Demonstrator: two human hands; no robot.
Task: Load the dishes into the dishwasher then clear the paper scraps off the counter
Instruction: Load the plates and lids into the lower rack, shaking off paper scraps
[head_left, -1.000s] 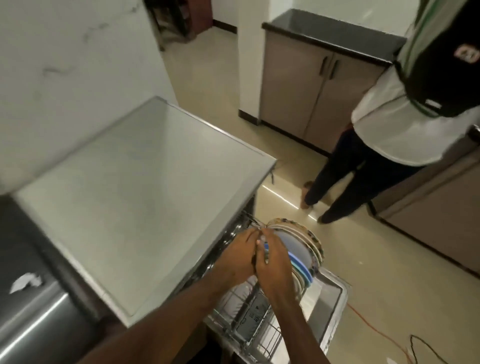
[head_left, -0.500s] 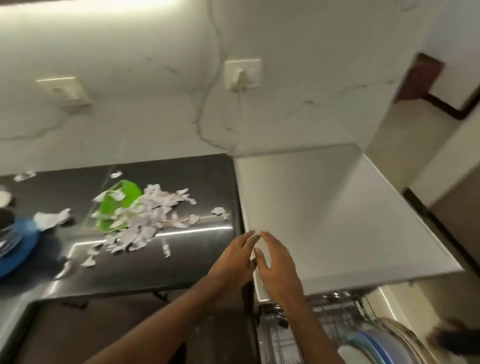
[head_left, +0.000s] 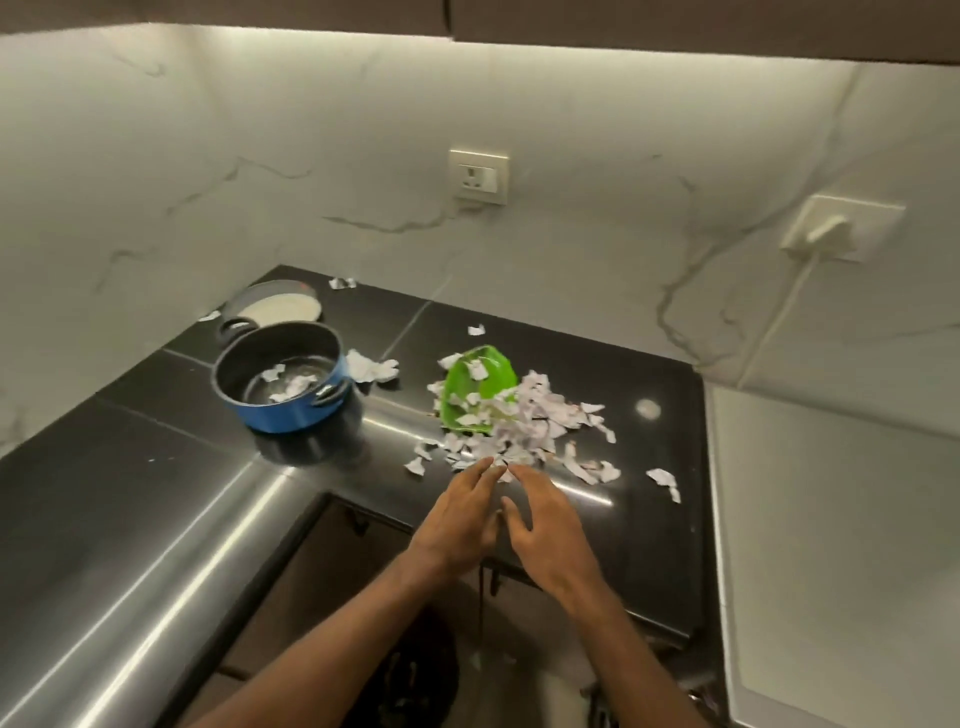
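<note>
A heap of torn paper scraps (head_left: 524, 428) lies on the black counter (head_left: 156, 478), partly covering a green dish (head_left: 480, 384). My left hand (head_left: 460, 519) and my right hand (head_left: 545, 525) reach side by side over the counter's front edge, fingers straight and empty, their tips just at the near edge of the heap. A blue pot (head_left: 283, 376) with a few scraps inside stands to the left. Behind it lies a lid or plate (head_left: 278, 306). The dishwasher is out of view.
Loose scraps (head_left: 665, 478) are scattered to the right and behind the pot. A white appliance top (head_left: 831, 545) adjoins the counter on the right. Two wall sockets (head_left: 478, 176) sit on the marble backsplash; a white cable (head_left: 779, 317) hangs from the right one.
My view swung from the dishwasher rack and its plates left to the counter. Both hands let go of the plates and moved forward to the paper heap.
</note>
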